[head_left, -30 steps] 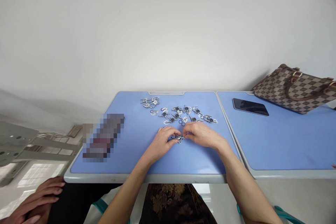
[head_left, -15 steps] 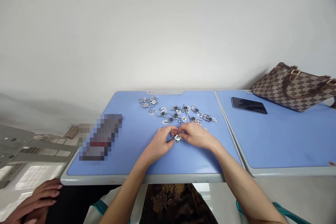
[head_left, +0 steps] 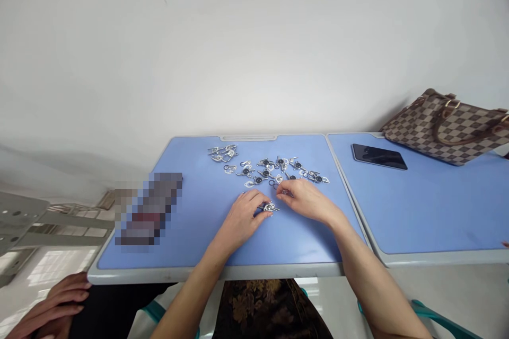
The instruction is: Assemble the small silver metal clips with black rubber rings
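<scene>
My left hand (head_left: 244, 217) rests on the blue desk (head_left: 191, 222) with thumb and fingers pinched on a small metal fitting (head_left: 269, 207). Just to the right of it, my right hand (head_left: 304, 198) is bent over the near edge of the loose parts, its fingers close together; what they hold, if anything, is too small to name. Several metal pieces with round black centres (head_left: 265, 173) are scattered beyond both hands. Small dark rings (head_left: 272, 183) lie beside my right fingertips. A separate group of silver metal pieces (head_left: 229, 153) lies farther back to the left.
A black phone (head_left: 379, 157) and a checkered handbag (head_left: 449, 127) are on the right-hand desk (head_left: 421, 212). A blurred-out dark object (head_left: 153, 209) lies at the left. Another person's hand (head_left: 66, 302) rests below the desk's left corner.
My right hand has moved slightly right, away from the fitting in my left hand. The fitting has turned a little. The view has shifted slightly.
</scene>
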`<state>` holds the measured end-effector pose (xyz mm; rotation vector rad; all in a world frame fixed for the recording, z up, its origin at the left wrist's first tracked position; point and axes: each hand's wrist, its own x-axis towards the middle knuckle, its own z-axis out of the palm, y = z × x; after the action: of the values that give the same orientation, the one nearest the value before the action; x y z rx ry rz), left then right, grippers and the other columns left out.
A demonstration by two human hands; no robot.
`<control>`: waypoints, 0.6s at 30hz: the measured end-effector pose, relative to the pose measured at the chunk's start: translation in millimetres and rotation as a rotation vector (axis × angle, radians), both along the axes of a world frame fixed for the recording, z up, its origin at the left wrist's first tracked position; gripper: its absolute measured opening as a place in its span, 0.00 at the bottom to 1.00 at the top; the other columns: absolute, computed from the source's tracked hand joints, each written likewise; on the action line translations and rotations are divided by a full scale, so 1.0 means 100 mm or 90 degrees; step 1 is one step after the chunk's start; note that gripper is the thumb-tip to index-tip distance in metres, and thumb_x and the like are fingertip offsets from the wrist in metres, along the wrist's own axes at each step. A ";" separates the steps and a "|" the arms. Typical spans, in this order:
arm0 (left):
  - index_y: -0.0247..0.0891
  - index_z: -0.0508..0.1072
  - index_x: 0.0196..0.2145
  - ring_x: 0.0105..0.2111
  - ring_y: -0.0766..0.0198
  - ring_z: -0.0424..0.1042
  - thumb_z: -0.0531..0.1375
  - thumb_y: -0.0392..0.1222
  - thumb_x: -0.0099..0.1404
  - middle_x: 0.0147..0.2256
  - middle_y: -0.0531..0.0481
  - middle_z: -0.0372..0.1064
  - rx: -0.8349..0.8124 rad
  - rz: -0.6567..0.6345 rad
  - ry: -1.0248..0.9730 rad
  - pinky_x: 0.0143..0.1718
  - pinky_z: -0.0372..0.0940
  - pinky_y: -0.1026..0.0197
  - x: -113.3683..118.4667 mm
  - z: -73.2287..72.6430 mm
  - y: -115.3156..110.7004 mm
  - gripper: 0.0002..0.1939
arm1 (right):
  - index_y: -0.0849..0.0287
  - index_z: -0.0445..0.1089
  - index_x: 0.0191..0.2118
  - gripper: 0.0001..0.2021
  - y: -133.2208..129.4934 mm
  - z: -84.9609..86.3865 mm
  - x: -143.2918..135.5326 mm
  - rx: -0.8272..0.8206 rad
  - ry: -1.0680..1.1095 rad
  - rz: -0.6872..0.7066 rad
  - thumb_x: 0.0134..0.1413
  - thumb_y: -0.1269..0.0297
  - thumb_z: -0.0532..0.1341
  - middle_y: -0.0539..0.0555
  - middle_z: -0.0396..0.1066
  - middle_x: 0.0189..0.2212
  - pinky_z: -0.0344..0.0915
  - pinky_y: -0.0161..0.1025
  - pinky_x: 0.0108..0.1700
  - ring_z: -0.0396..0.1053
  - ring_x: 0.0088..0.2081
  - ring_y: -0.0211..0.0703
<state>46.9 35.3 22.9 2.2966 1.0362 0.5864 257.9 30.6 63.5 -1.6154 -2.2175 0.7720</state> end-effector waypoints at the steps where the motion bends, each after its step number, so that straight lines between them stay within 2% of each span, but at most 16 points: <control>1: 0.41 0.71 0.41 0.44 0.58 0.69 0.59 0.39 0.67 0.41 0.49 0.71 -0.002 -0.006 0.000 0.47 0.63 0.55 0.00 0.00 0.00 0.04 | 0.57 0.74 0.36 0.08 0.00 0.01 0.02 -0.005 -0.008 0.009 0.59 0.71 0.58 0.51 0.75 0.29 0.56 0.34 0.34 0.69 0.31 0.39; 7: 0.41 0.72 0.40 0.42 0.59 0.69 0.58 0.36 0.67 0.40 0.50 0.70 -0.026 0.007 -0.003 0.45 0.64 0.56 0.00 0.02 0.00 0.04 | 0.57 0.74 0.36 0.03 -0.05 0.00 -0.02 -0.013 -0.121 0.071 0.54 0.66 0.64 0.52 0.76 0.31 0.54 0.36 0.33 0.71 0.34 0.43; 12: 0.41 0.71 0.39 0.42 0.59 0.69 0.59 0.37 0.66 0.40 0.50 0.70 -0.016 0.018 0.009 0.46 0.65 0.56 0.00 0.03 -0.01 0.04 | 0.59 0.72 0.34 0.05 -0.09 -0.08 -0.17 0.024 -0.211 0.077 0.58 0.70 0.58 0.55 0.76 0.31 0.50 0.38 0.29 0.73 0.33 0.45; 18: 0.40 0.71 0.39 0.44 0.58 0.69 0.58 0.35 0.67 0.42 0.49 0.70 0.012 0.037 0.019 0.47 0.65 0.54 -0.02 -0.02 -0.02 0.04 | 0.60 0.71 0.33 0.06 -0.10 -0.11 -0.23 0.019 -0.214 0.075 0.58 0.70 0.58 0.55 0.76 0.29 0.48 0.38 0.28 0.72 0.31 0.44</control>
<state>45.0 33.1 21.0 2.3045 1.1203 0.5892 235.3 20.7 52.6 -1.7193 -2.5601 0.5229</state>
